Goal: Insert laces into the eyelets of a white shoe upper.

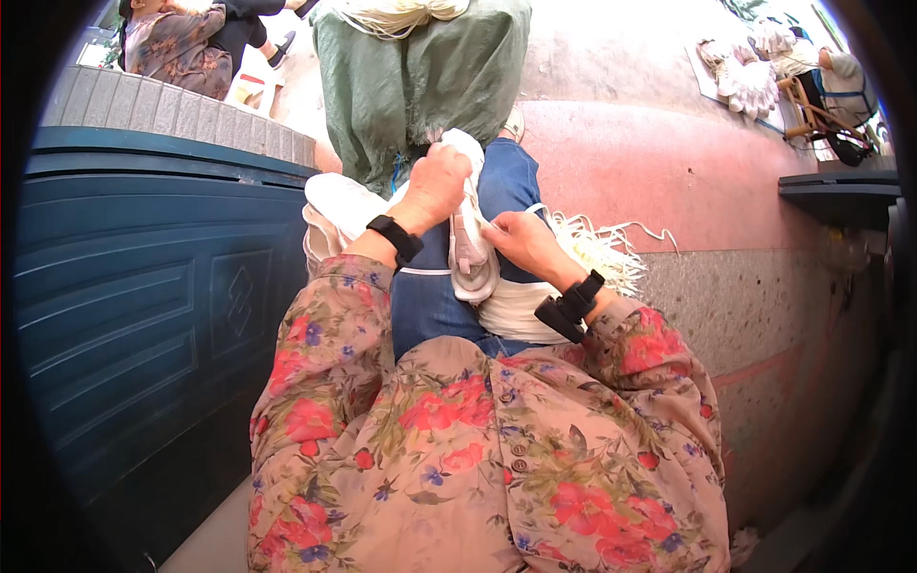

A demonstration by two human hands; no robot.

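Gripping a white fabric shoe upper over the blue-clad lap, left hand closed round its top, right hand pinching its side; risking a slip into loose white cords if either grip is slackening.

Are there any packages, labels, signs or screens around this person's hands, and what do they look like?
No signs, labels or screens show.
Green sack: stands ahead of the knees, bulging, pale cord spilling from its top.
White shoe: held over the lap by the left hand and right hand; no label can be made out.
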